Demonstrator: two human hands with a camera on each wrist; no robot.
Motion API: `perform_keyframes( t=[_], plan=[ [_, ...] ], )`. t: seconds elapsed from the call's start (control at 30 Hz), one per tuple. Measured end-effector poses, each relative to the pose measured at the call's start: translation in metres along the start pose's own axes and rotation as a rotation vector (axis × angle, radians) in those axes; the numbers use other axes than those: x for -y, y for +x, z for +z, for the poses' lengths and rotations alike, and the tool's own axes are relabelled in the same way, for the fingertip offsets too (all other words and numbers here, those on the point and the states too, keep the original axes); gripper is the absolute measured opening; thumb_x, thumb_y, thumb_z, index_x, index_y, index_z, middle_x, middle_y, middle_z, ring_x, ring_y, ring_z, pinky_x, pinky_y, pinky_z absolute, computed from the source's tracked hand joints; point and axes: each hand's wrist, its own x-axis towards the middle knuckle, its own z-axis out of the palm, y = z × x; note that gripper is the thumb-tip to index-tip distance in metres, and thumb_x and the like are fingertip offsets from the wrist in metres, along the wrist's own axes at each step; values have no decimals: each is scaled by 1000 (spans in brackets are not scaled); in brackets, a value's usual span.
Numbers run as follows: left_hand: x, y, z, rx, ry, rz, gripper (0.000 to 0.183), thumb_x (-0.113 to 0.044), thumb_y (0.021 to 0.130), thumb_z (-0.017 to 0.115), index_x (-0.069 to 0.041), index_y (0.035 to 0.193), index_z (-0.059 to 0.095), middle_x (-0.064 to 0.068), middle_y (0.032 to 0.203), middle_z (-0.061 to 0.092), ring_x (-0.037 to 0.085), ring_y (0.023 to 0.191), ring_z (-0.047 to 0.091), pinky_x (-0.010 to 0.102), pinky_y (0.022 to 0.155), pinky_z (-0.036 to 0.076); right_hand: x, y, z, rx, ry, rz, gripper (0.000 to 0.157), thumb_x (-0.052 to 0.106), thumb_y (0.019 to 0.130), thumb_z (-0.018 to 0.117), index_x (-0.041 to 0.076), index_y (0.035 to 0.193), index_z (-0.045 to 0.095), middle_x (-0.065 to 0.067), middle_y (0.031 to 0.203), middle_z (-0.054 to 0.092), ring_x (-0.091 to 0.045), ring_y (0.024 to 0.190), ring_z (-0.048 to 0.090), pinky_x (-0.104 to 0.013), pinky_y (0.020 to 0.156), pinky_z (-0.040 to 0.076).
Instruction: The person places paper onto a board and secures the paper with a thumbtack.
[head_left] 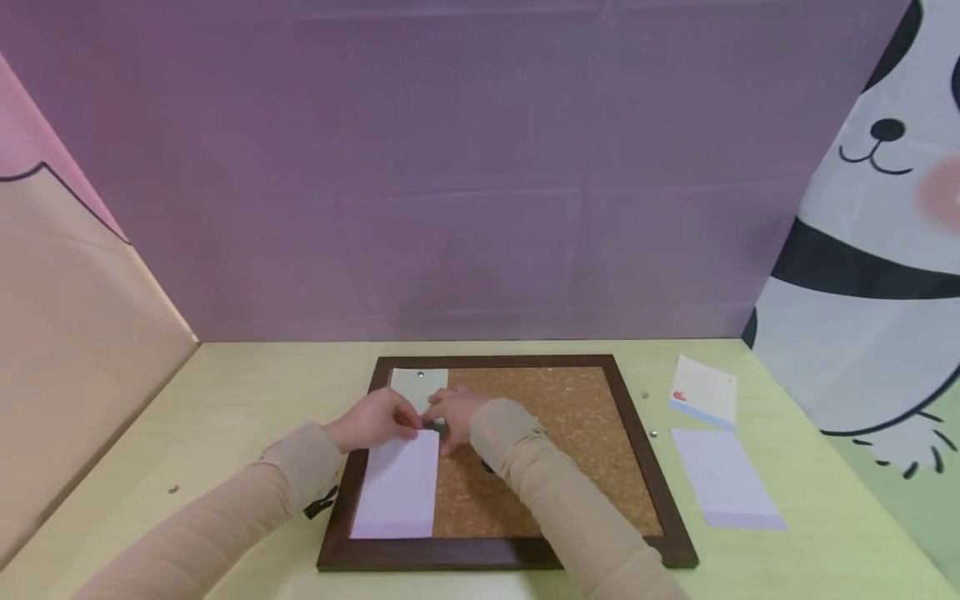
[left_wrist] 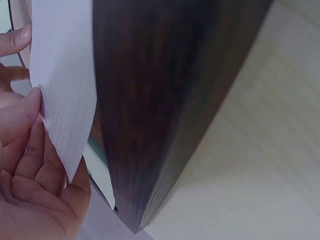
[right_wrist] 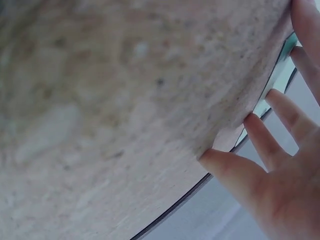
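A cork board (head_left: 547,450) in a dark wood frame (head_left: 495,552) lies on the table. A light green paper (head_left: 408,383) sits at its upper left, with a small silver pin (head_left: 420,374) near the top edge. My left hand (head_left: 378,419) pinches the top of a lined lavender paper (head_left: 396,492) between thumb and fingers; in the left wrist view this paper (left_wrist: 65,75) stands bent away from the frame. Close beside it, my right hand (head_left: 456,414) rests fingertips on the board and the green paper's lower part. In the right wrist view the fingers (right_wrist: 260,137) are spread.
Right of the board lie a white card (head_left: 705,387) with a blue edge and another lavender paper (head_left: 727,479). Small pins (head_left: 653,433) lie beside the frame, and one more pin (head_left: 174,489) is at the far left. A purple backdrop (head_left: 465,183) rises behind the table.
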Motion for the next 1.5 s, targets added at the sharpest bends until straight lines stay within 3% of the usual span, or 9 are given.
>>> perform_keyframes(
  t=[0.2, 0.4, 0.53, 0.8, 1.33, 1.5],
  plan=[
    [1, 1, 6, 5, -24, 8, 6, 2, 78, 71, 1, 84, 72, 9, 80, 72, 12, 73, 64, 26, 70, 54, -3, 0, -1, 55, 41, 21, 63, 19, 75, 81, 26, 132, 56, -1, 150, 38, -23, 138, 32, -36, 111, 31],
    [0, 2, 10, -22, -50, -18, 5, 2, 79, 71, 2, 84, 72, 10, 80, 72, 14, 74, 65, 28, 71, 55, -6, -2, -6, 131, 99, 54, 71, 35, 73, 81, 27, 137, 51, 2, 154, 30, -23, 144, 20, -42, 115, 22],
    [-1, 3, 10, -50, -61, -57, 5, 2, 80, 70, 1, 84, 73, 9, 81, 72, 14, 75, 64, 29, 72, 55, -5, -3, -7, 123, 92, 50, 73, 43, 73, 79, 24, 137, 50, 0, 154, 30, -26, 144, 22, -41, 116, 22],
    [-2, 3, 10, -42, -69, -114, 4, 1, 79, 71, 0, 83, 73, 8, 81, 72, 13, 75, 63, 30, 72, 54, -1, -1, -5, 67, 86, 38, 72, 41, 69, 82, 20, 133, 55, -3, 151, 36, -26, 139, 30, -37, 114, 27],
    [-1, 4, 10, -28, -51, -92, 4, 2, 79, 71, -1, 82, 73, 8, 80, 72, 11, 74, 61, 27, 71, 52, 3, 2, -4, 40, 50, 18, 65, 43, 68, 83, 19, 124, 60, -6, 147, 41, -27, 134, 37, -37, 111, 32],
    [1, 5, 12, -30, -48, -68, 4, 1, 79, 71, 0, 82, 73, 8, 81, 72, 10, 74, 61, 26, 70, 52, -3, 1, -3, 60, 82, 12, 66, 43, 72, 80, 19, 129, 57, -7, 148, 40, -27, 136, 34, -38, 112, 30]
  ],
)
